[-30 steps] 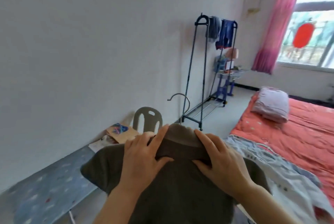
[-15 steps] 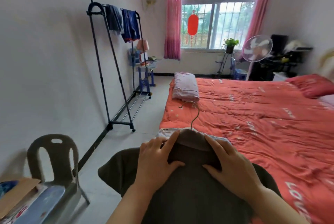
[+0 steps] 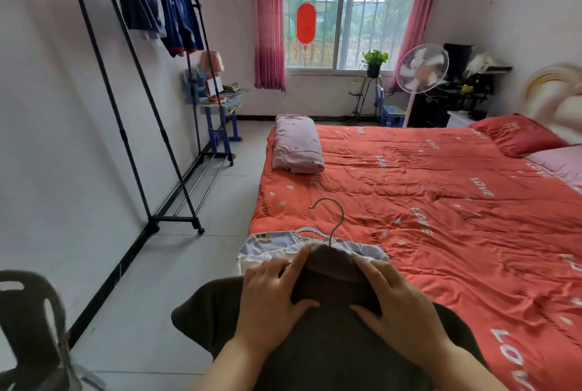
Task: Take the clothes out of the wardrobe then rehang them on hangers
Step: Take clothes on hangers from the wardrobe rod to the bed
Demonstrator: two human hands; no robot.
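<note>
Holding the dark garment (image 3: 330, 343) by its shoulders, hanger already inside.
Left hand (image 3: 271, 293) and right hand (image 3: 400, 305) are each pinching the collar fold, thumbs underneath; the hanger hook (image 3: 335, 233) is rising clear above. Judged soft, light and liable to slide: shoulders or hook are offering the safest hold. It is hanging over the corner of the bed (image 3: 441, 217), above a pale garment (image 3: 274, 242); the clothes rail (image 3: 132, 100) is standing well apart.
</note>
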